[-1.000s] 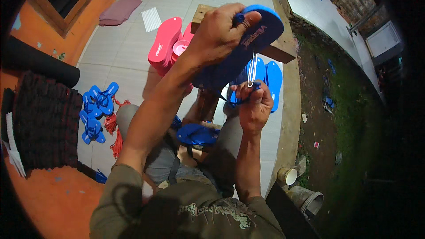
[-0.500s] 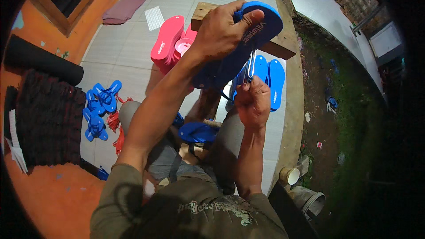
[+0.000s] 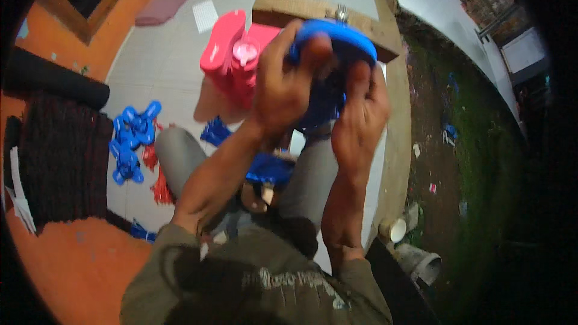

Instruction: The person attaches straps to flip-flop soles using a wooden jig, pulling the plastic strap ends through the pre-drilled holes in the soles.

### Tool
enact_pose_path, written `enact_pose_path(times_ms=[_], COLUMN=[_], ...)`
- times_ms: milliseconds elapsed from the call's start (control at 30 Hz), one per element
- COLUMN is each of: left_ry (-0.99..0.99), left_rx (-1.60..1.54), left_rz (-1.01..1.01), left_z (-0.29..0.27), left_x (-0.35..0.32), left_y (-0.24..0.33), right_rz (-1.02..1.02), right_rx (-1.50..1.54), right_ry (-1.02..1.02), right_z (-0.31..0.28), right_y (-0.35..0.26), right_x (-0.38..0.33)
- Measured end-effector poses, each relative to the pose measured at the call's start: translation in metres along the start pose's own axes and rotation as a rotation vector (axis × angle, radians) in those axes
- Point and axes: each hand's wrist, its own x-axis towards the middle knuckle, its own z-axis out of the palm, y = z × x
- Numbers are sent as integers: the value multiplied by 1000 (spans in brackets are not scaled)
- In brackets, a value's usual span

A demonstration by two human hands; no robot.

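Observation:
Both my hands hold a blue flip-flop (image 3: 343, 29) up in front of me, blurred by motion. My left hand (image 3: 280, 87) is wrapped round its left side, the thumb across its face. On the right side, my right hand (image 3: 361, 114) closes on it, with the thumb pressed near the rounded end. Much of the flip-flop is in shade or behind my fingers. Just past its far edge a small metal piece (image 3: 341, 12) stands up at the wooden beam (image 3: 289, 5). Between my knees lies another blue sandal or sole (image 3: 271, 170), partly hidden.
Pink soles (image 3: 221, 42) stand beyond my left hand, with a round pink container (image 3: 245, 53) on them. Several small blue sandals (image 3: 135, 129) and red straps (image 3: 159, 186) lie left of my knee; blue straps (image 3: 214, 131) lie nearer. A dark stack (image 3: 60, 156) leans by the orange wall.
My right hand has moved up from the white looped tool onto the flip-flop; the tool no longer shows. The flip-flop has tilted and shifted slightly left and nearer, uncovering the metal piece.

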Motion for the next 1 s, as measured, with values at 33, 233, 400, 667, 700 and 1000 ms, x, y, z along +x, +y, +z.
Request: enact_pose_path(times_ms=[33,233,400,667,700,1000], left_ry=[1,-193,-357,-490,-457,-336], left_rx=[-18,-373,-9,23,10,-29], left_rz=[-10,58,122,382,486,453], left_z=[-6,-34,-48,-47,-45,-27], left_x=[-14,-68,-71,-31,-26,-10], left_y=[1,-11,3,7,2,-12], right_rz=[51,51,193,-422,-407,-501], right_rx=[-124,162,282,476,379,338], right_ry=[17,-118,-264,-238,-261,-179], right_z=[-3,-23,-41,-24,-28,-19], right_y=[10,22,44,42,32,43], right_x=[-19,-117,-92,-29,-24,4])
